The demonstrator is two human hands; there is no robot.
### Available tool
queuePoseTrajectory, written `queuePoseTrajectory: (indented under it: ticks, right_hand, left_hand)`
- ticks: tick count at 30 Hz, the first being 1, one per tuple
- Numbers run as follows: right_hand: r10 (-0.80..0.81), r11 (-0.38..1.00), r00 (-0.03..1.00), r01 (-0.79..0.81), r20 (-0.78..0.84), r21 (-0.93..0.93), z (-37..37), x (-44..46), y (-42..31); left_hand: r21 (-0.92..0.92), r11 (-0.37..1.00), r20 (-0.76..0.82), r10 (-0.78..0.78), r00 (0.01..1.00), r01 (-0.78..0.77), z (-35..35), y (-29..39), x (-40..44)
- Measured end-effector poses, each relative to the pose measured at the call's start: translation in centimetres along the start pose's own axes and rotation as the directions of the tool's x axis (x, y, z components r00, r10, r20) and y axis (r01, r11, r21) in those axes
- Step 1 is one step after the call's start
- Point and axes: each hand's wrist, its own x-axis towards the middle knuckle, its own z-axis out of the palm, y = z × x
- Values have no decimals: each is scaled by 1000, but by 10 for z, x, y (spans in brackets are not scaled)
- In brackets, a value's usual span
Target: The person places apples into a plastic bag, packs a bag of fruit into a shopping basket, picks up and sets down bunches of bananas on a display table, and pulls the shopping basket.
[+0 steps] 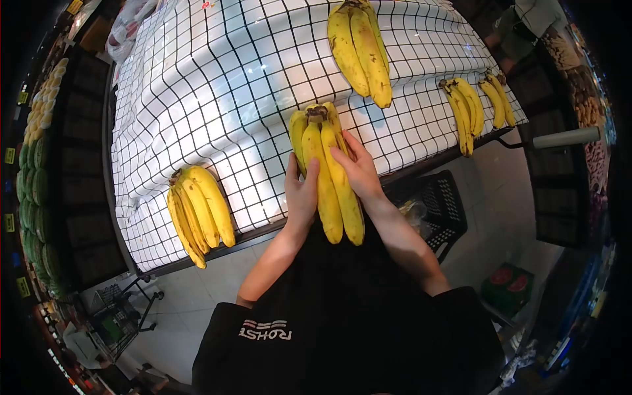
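Between my two hands is a bunch of bananas [332,184], stem end up and tips toward my chest. My left hand [302,192] is closed along its left side, thumb on the front. On the right side my right hand [356,171] grips it, thumb across the front and fingers partly hidden behind. The bunch is over the near edge of a table covered with a black-and-white checked cloth [178,125]. To the left lies another banana bunch [201,214]. A further bunch [360,52] rests beyond my hands.
Two smaller banana bunches [464,112] [498,100] sit at the table's right edge. Below is a black plastic basket [447,204]. A shopping cart [118,316] stands at lower left. Produce shelves [39,197] line the left side. Another person [526,26] is at upper right.
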Motion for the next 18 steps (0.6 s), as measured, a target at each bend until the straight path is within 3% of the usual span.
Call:
queuePoseTrajectory:
  ticks: [5,10,14,16,18]
  right_hand:
    - [21,1000,1000,-21,2,-7,-6,2,-2]
    - [1,1000,999,-1,38,-12,-14,9,7]
    - [-14,1000,998,13,55,13,-13,12,7]
    - [-18,999,998,16,56,30,-13,13,8]
    - [-42,999,997,41,66,8,-13,17,9]
  left_hand:
    - [47,998,11,36,999,-37,6,-1,1]
    - [209,961,34,176,984,-179,5,-8,4]
    - [200,959,40,198,979,-202,5,-16,7]
    - [346,911,40,224,974,-224,1,-22,10]
    - [362,908,-2,227,974,-210,0,-25,13]
